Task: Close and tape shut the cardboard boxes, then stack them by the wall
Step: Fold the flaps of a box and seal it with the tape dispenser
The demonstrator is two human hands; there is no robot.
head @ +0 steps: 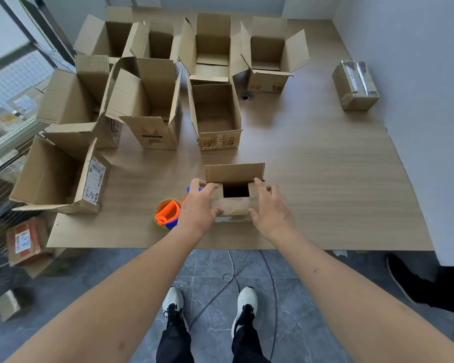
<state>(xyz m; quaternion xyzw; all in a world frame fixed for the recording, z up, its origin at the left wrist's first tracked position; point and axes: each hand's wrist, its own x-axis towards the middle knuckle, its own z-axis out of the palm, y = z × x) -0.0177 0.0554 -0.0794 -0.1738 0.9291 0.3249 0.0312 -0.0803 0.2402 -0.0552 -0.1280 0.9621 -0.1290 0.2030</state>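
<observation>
On the wooden table, the small box lies crosswise, opening upward, far flap raised, while left hand and right hand grip its side flaps.

Brown cardboard boxes, orange-and-blue tape dispenser, wood-grain table.

Pale grey walls, wood-grain platform, grey marbled floor tiles, wire-mesh rack at left.
</observation>
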